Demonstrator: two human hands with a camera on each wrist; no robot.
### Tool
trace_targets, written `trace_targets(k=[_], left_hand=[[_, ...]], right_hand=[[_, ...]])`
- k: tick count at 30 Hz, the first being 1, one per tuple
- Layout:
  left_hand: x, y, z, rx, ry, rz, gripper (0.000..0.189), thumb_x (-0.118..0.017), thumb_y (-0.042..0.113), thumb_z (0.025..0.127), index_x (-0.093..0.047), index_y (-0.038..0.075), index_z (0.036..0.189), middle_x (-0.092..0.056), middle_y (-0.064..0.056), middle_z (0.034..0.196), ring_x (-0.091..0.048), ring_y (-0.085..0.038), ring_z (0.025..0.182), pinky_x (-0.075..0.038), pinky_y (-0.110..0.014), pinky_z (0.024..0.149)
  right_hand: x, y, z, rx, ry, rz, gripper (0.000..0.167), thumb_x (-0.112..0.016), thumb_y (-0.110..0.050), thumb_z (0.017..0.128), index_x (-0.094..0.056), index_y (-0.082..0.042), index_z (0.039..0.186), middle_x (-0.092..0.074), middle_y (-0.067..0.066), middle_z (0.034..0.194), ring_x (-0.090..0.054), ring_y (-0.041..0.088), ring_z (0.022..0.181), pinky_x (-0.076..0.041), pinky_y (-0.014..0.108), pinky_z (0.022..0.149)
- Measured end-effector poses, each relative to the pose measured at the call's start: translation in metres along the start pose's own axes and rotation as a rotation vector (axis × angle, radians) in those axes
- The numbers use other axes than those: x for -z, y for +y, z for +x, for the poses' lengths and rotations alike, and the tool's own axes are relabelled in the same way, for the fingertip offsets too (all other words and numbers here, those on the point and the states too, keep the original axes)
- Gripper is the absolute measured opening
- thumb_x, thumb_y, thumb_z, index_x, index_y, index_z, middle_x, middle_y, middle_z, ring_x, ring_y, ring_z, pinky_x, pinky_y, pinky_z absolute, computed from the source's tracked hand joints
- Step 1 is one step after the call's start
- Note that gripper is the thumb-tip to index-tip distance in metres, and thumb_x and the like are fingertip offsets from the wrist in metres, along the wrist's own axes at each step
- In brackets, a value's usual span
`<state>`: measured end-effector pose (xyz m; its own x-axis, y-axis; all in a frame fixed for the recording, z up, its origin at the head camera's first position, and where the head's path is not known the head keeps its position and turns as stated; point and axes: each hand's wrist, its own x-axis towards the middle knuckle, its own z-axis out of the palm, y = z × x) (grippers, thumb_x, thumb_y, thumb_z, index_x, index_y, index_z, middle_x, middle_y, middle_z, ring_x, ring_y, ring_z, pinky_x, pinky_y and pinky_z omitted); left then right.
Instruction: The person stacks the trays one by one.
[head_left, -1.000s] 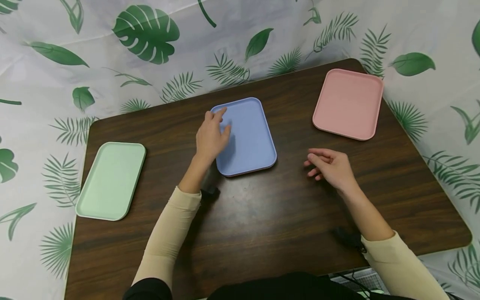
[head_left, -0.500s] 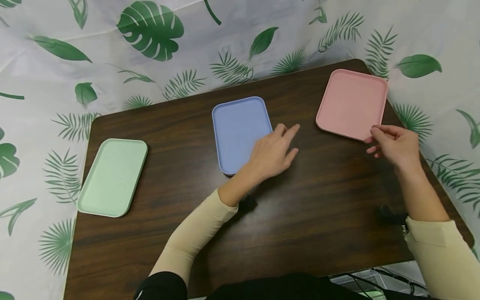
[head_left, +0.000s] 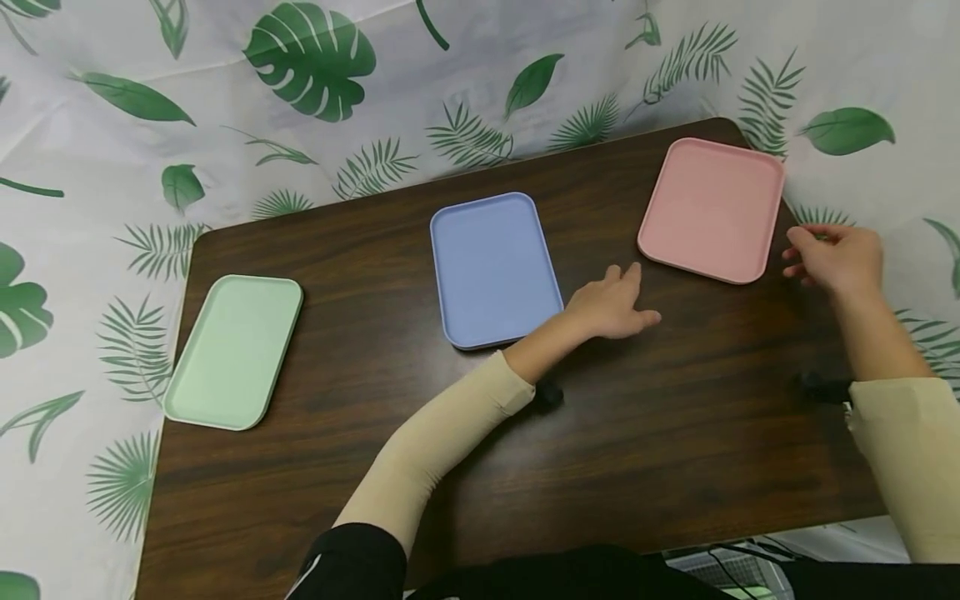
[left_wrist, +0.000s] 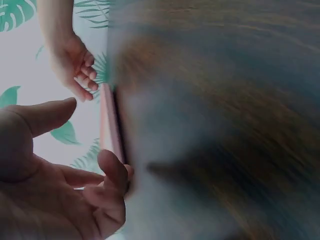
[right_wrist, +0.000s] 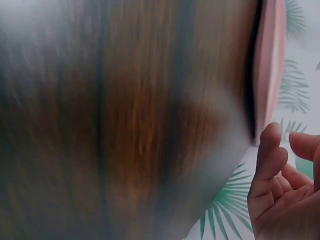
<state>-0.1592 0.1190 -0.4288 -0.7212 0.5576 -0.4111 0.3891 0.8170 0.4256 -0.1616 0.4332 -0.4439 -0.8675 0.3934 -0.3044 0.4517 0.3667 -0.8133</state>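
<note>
The pink tray (head_left: 712,208) lies flat at the back right of the table. Just off its right edge is my right hand (head_left: 843,258), fingers loosely bent and holding nothing. My left hand (head_left: 611,304) hovers in front of the pink tray's near left corner, thumb and fingers spread, with nothing in it. In the left wrist view the pink tray (left_wrist: 111,122) shows edge-on beyond the left fingers, and the right hand (left_wrist: 75,65) appears past it. The right wrist view has the tray's side (right_wrist: 268,65) beyond the right fingertips.
A blue tray (head_left: 491,267) lies mid-table, behind my left forearm, apparently with another tray beneath it. At the left edge rests a green tray (head_left: 236,350). The dark wood table (head_left: 637,467) meets a leaf-print cloth (head_left: 465,75) at the back and sides.
My left hand has swept right, from over the blue tray to near the pink one. The right hand has moved right and away from me, to the pink tray's right side. The trays stay put.
</note>
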Motion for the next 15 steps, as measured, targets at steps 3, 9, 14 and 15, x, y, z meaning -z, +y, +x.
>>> trace_targets(k=[3,9,14,15], left_hand=[[-0.001,0.003,0.012,0.033,0.009,-0.067,0.089,-0.055,0.057,0.094,-0.012,0.014,0.159,-0.025,-0.008,0.158,-0.052,-0.025,0.123,-0.049,-0.035,0.089],[-0.005,0.009,0.034,0.089,0.082,-0.148,0.089,-0.056,0.055,0.093,-0.013,0.011,0.158,-0.026,-0.008,0.156,-0.052,-0.022,0.123,-0.045,-0.031,0.095],[-0.006,0.012,0.049,0.122,0.146,-0.203,0.086,-0.058,0.052,0.093,-0.018,0.012,0.157,-0.032,-0.006,0.151,-0.056,-0.023,0.116,-0.046,-0.032,0.091],[-0.007,0.012,0.051,0.132,0.155,-0.215,0.085,-0.058,0.052,0.093,-0.019,0.012,0.157,-0.032,-0.006,0.151,-0.056,-0.024,0.116,-0.046,-0.033,0.091]], right_hand=[[0.002,-0.001,0.011,-0.011,-0.034,-0.05,0.024,-0.056,-0.04,0.096,-0.058,-0.018,0.104,-0.062,-0.022,0.058,-0.064,0.004,0.05,-0.05,0.023,0.046],[0.003,-0.003,0.027,-0.01,-0.131,-0.113,0.053,-0.054,-0.044,0.096,-0.051,-0.006,0.132,-0.061,-0.023,0.06,-0.065,0.003,0.054,-0.052,0.024,0.05],[-0.002,0.0,0.032,0.014,-0.19,-0.176,0.081,-0.054,-0.044,0.096,-0.027,0.013,0.148,-0.061,-0.022,0.065,-0.065,0.001,0.056,-0.053,0.026,0.052],[-0.004,0.0,0.032,0.014,-0.191,-0.183,0.081,-0.055,-0.043,0.096,-0.027,0.013,0.148,-0.061,-0.021,0.065,-0.064,0.001,0.055,-0.053,0.026,0.052]])
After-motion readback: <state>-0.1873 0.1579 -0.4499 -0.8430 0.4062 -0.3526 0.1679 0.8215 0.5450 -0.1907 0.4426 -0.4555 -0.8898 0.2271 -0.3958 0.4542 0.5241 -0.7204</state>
